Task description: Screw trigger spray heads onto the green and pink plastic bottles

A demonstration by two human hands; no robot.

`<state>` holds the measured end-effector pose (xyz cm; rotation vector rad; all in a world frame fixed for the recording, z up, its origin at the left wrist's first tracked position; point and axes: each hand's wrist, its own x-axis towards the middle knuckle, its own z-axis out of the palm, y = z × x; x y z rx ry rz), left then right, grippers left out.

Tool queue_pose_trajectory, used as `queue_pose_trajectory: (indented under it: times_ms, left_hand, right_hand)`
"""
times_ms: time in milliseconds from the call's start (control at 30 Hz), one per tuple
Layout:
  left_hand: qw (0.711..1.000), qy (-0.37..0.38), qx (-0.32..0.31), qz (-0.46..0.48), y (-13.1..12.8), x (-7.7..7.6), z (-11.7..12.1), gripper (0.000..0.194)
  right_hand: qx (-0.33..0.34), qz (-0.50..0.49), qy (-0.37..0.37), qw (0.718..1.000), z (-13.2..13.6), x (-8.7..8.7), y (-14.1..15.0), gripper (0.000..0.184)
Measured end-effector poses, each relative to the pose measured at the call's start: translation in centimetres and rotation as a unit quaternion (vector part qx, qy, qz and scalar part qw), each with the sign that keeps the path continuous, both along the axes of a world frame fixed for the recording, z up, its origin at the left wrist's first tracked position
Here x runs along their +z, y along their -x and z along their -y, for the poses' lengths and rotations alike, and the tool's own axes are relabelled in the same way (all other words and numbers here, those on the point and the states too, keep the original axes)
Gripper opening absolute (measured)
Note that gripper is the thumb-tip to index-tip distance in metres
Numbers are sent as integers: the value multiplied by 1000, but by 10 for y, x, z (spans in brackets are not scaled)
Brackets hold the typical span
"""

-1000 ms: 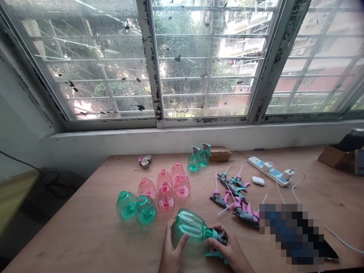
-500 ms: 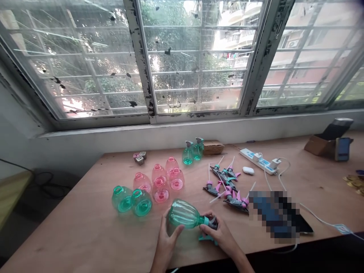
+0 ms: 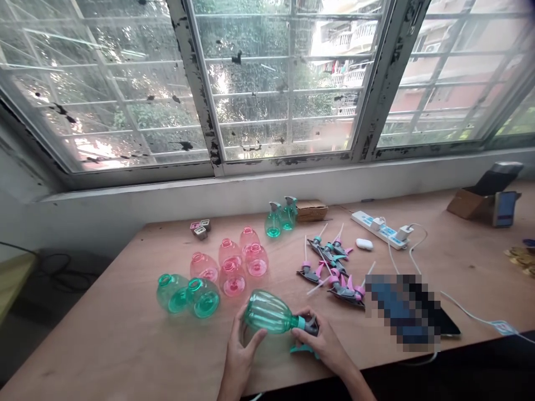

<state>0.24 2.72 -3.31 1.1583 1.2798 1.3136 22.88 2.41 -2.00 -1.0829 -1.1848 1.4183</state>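
Note:
Near the front of the table, a clear green spray bottle [image 3: 270, 313] lies sideways in the air between my hands, its neck pointing right. My left hand [image 3: 242, 342] is wrapped round the bottle's base end. Closed on the grey and teal spray head [image 3: 310, 327] at the neck is my right hand [image 3: 324, 342]; its fingers partly hide the head. A teal trigger [image 3: 301, 349] shows just below the right fingers. To the left stand two open green bottles [image 3: 203, 301] and several open pink bottles [image 3: 233, 278].
Several loose spray heads [image 3: 328, 267] with tubes lie right of centre. Two green bottles with heads [image 3: 273, 221] stand by a cardboard box [image 3: 311, 211] at the back. A power strip [image 3: 378, 229], white earbud case [image 3: 364, 244] and pixelated dark device [image 3: 449, 323] are to the right.
The view has shifted slightly, so the table things sit a little higher and further left. Both hands keep their hold on the bottle and spray head.

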Motion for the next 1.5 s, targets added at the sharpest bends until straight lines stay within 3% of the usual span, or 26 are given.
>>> queue_pose_trajectory:
  times_ms: [267,533,700,900,1200,1300,1500]
  left_hand:
    - [999,-20,-2,-46,0,1,0,72]
    - [998,-44,-14,-52,0,3,1,67]
    - [997,-28,5,-73,-1,4,2,73]
    - [997,-25,-1,-67,0,3,2,66]
    - [998,-31,7,-59,1,-2,3,76]
    - [998,-35,12,-51,2,-3,2,69]
    - [998,-43,-15,-39,3,-6,-1,65]
  right_hand:
    - [-5,-2,-3,1000,1,-1,0,36]
    - [-12,-1,-3,1000,1,-3,1,35]
    - [-5,-9,-2,1000,1,-2,0,34]
    - [2,11,0,1000,1,1,1,35]
    - [4,-4,-8,1000,2,1,2,33]
    - [6,-5,-8,1000,3,2,3,34]
    - [-15,-23,-15,1000,0,-9,4,36]
